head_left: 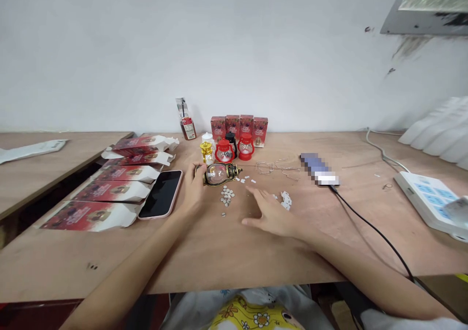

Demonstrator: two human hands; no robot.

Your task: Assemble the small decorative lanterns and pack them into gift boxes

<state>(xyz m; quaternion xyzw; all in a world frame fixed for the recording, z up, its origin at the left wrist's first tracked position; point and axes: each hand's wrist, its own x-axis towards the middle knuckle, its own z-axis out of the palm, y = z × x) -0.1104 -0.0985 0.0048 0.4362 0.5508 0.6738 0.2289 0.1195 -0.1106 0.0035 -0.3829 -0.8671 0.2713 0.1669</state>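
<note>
My left hand (194, 182) grips the base end of a small bronze lantern (218, 174), which is tipped on its side with its top pointing right. Over the table, my right hand (269, 212) is spread and holds nothing. A heap of button cells (227, 194) lies between my hands, one of them apart toward me. Small white plastic pieces (286, 201) are piled just beyond my right hand, and a few more lie near the lantern's top. Behind the bronze lantern stand a gold lantern (206, 151), a white one, a black one (231, 142) and two red lanterns (246, 147).
Flattened red boxes (115, 189) and a phone (161, 194) lie at left. Upright red boxes (246, 123) and a bottle (188, 125) stand at the back. Wire handles (280, 168), a second phone (318, 168) with a black cable, and a power strip (431, 198) are at right.
</note>
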